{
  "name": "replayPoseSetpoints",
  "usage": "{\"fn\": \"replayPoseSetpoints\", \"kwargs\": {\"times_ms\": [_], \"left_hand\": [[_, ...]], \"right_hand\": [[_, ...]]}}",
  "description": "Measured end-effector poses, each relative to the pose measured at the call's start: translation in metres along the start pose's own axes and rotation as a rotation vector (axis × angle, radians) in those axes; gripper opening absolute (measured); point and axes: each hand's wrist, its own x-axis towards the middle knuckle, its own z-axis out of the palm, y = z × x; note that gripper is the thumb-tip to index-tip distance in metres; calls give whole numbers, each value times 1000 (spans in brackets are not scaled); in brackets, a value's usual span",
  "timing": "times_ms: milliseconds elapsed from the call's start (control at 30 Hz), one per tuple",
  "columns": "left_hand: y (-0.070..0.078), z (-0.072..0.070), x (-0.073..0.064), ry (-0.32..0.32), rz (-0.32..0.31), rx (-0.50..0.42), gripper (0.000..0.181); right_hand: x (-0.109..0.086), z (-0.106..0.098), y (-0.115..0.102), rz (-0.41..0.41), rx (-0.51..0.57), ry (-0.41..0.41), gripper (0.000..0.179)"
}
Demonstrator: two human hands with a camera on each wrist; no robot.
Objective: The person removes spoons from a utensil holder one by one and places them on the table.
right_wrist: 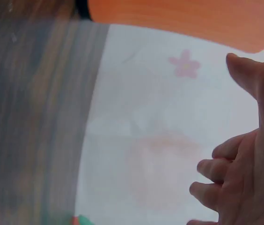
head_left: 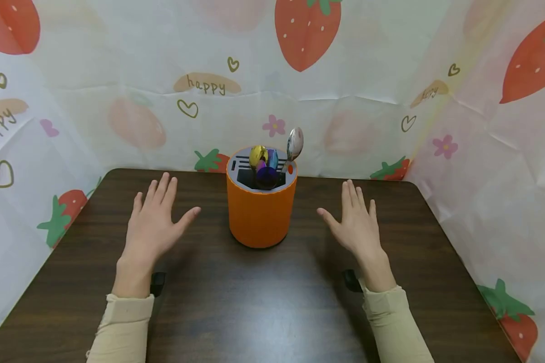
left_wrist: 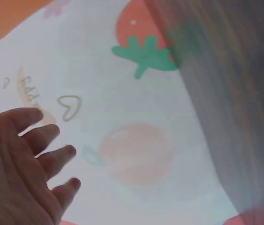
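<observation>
An orange cylindrical utensil holder (head_left: pixel 261 217) with a grey slotted top stands upright towards the back of the table. Out of its large opening stick a shiny silver spoon (head_left: pixel 295 143) and several gold, blue and purple metallic utensil ends (head_left: pixel 266 176); their lower parts are hidden inside. To the left of the holder, my left hand (head_left: pixel 152 227) is spread with straight fingers and holds nothing. On the other side my right hand (head_left: pixel 356 224) is likewise spread, thumb towards the holder and apart from it. The right wrist view shows part of the orange holder (right_wrist: pixel 183 18) above that hand.
The dark wooden table (head_left: pixel 254 312) reflects light near its front. A white cloth (head_left: pixel 263 45) printed with strawberries, hearts and flowers hangs behind it and along both sides. Small dark devices sit at the left wrist (head_left: pixel 157 284) and right wrist (head_left: pixel 351 280).
</observation>
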Motion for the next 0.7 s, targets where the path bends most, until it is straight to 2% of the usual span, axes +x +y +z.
{"fn": "replayPoseSetpoints", "kwargs": {"times_ms": [133, 333, 433, 533, 700], "left_hand": [[10, -7, -1, 126, 70, -54, 84], [28, -9, 4, 427, 221, -182, 65], [41, -11, 7, 540, 283, -273, 56], [57, -13, 11, 569, 334, -392, 50], [81, -14, 20, 532, 399, -544, 46]], "right_hand": [[0, -9, -11, -46, 23, 8, 103], [3, -22, -31, -107, 32, -25, 104], [6, -26, -41, -138, 28, -36, 104], [9, -29, -49, -175, 23, -50, 103], [14, -34, -62, -217, 33, -72, 103]]}}
